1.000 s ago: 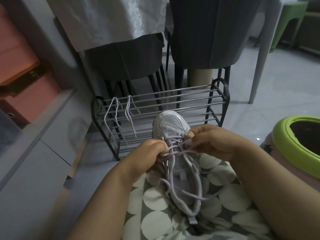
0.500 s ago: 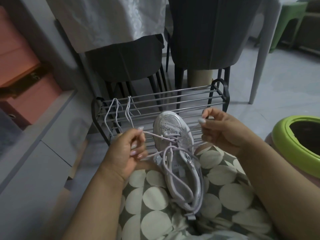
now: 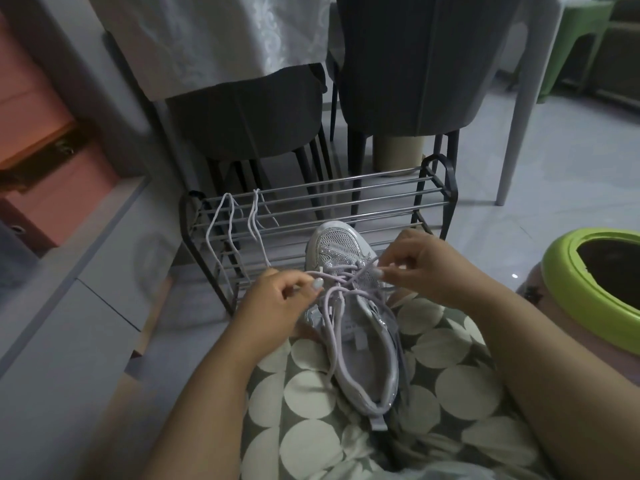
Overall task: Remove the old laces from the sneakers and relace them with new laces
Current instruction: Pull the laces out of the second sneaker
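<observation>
Head view, rack [image 3: 437, 188] behind sneaker [image 3: 349, 306]

Sneaker [image 3: 356, 323] on the lap, toe toward a rack [image 3: 346, 202]; spare laces [image 3: 239, 230] draped over the rack's left end; chairs [image 3: 408, 64] behind; bin [image 3: 561, 271] at right

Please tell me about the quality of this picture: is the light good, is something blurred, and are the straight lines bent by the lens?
Head view: the light is dim and flat, colours look grey-blue. The sneaker and both hands, left hand and right hand, are fairly sharp; the polka-dot fabric near the bottom edge is soft. The wide lens bends the table leg and cabinet edge. A small glare spot lies on the floor.
</observation>
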